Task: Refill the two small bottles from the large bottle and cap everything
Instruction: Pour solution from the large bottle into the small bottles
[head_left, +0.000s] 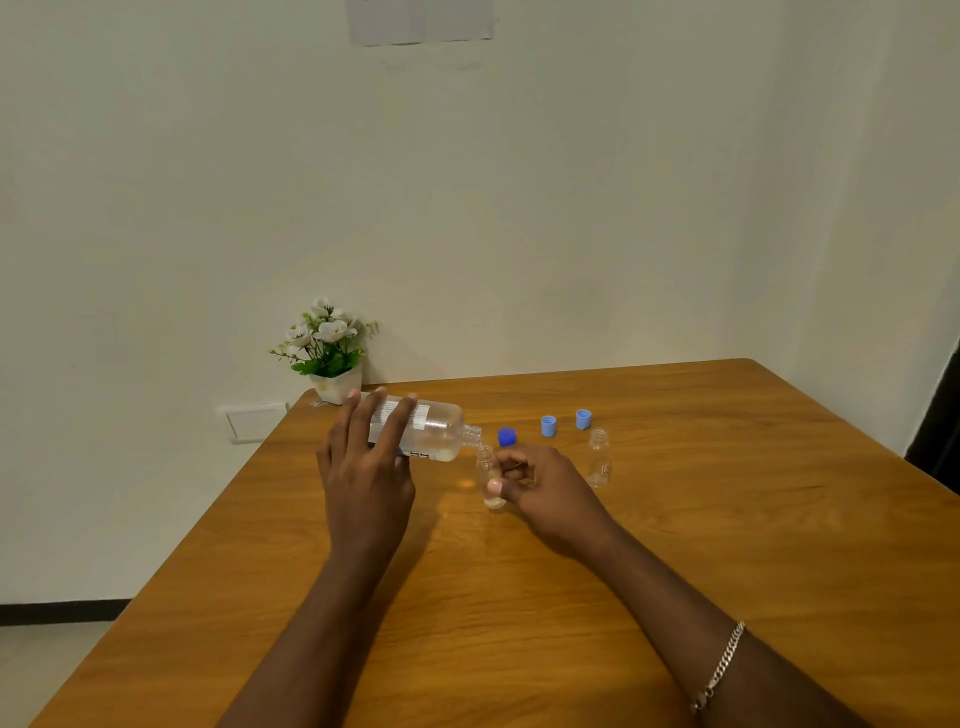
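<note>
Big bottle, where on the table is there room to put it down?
The near part of the table, beside the forearms, is bare. So is the right side past the lone small bottle, and the far strip behind the caps. The middle is crowded with the caps, the large bottle and the held small bottle.

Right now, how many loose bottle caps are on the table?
3, all on the table: a dark blue cap just beyond the right hand, a light blue cap to its right, and a second light blue cap farther right. None appears hidden.
</note>
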